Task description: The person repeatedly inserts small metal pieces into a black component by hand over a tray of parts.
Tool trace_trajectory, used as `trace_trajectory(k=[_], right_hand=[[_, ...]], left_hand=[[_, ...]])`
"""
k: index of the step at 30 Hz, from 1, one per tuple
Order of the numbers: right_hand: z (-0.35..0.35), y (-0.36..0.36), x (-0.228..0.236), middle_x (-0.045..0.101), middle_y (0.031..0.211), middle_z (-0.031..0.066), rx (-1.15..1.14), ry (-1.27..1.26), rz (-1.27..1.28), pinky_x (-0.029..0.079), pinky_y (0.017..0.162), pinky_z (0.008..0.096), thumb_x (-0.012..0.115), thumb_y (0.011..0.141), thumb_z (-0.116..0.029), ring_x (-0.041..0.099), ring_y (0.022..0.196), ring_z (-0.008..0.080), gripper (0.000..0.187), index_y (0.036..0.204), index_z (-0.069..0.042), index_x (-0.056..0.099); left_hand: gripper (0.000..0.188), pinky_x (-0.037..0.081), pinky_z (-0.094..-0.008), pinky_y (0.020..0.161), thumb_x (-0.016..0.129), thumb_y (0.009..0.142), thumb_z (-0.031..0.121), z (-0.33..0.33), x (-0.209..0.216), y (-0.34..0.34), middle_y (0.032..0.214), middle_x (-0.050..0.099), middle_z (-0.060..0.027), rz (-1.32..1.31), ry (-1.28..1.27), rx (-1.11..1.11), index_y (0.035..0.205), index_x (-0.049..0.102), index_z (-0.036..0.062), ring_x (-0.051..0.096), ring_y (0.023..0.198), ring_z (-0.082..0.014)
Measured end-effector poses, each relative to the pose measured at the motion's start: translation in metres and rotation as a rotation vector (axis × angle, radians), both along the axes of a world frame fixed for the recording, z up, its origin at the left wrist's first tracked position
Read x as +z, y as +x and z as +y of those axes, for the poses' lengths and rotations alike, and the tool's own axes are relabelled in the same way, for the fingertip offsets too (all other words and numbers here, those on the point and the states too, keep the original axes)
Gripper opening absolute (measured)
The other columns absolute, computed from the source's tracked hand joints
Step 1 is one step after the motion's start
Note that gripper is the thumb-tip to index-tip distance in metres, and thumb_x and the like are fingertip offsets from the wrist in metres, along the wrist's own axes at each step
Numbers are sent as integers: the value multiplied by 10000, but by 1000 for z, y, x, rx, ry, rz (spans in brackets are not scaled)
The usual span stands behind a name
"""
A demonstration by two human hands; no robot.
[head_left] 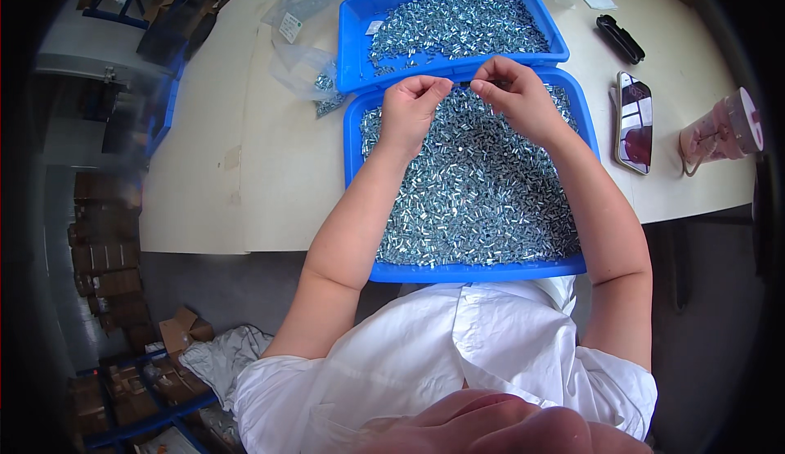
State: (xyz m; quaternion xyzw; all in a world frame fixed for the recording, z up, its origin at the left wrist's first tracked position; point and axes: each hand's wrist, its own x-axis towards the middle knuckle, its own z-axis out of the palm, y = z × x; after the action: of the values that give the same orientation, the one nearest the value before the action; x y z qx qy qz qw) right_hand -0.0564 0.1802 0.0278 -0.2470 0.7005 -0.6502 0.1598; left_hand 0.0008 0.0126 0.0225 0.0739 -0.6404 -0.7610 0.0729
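Note:
Over the far part of the near blue bin (482, 273), my two hands come close together with their fingertips facing. My left hand (411, 110) is closed in a pinch of thumb and forefinger. My right hand (517, 98) pinches likewise, its forefinger bent. A thin dark sliver (462, 83) shows between the two sets of fingertips, too small to name. Below them, the bin is filled with small shiny metal cylinders (482, 200), silvery with a bluish tint.
Behind stands a second blue bin (350, 45) holding similar metal pieces (466, 24). Clear plastic bags (307, 65) lie left of it. On the table's right are a black case (620, 39), a phone (634, 123) and a lidded plastic cup (719, 131).

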Motion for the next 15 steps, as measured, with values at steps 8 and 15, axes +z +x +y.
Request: trace_trajectory(k=[8,15], right_hand=[[-3,2,8,487,649,-36,-33,186,-71,345,499,185,583,841,-248,433,571,30,216,773,-52,523],[-8,7,4,432,550,-50,-73,-37,-51,291,447,185,534,869,-299,394,499,29,298,683,-67,530]], left_hand=[[139,245,-174,406,675,763,148,-4,0,0,577,494,57,-31,97,-22,807,635,23,354,459,-11],[133,244,-172,410,683,755,142,-1,-1,1,591,507,56,4,-22,30,794,640,23,368,475,-8]])
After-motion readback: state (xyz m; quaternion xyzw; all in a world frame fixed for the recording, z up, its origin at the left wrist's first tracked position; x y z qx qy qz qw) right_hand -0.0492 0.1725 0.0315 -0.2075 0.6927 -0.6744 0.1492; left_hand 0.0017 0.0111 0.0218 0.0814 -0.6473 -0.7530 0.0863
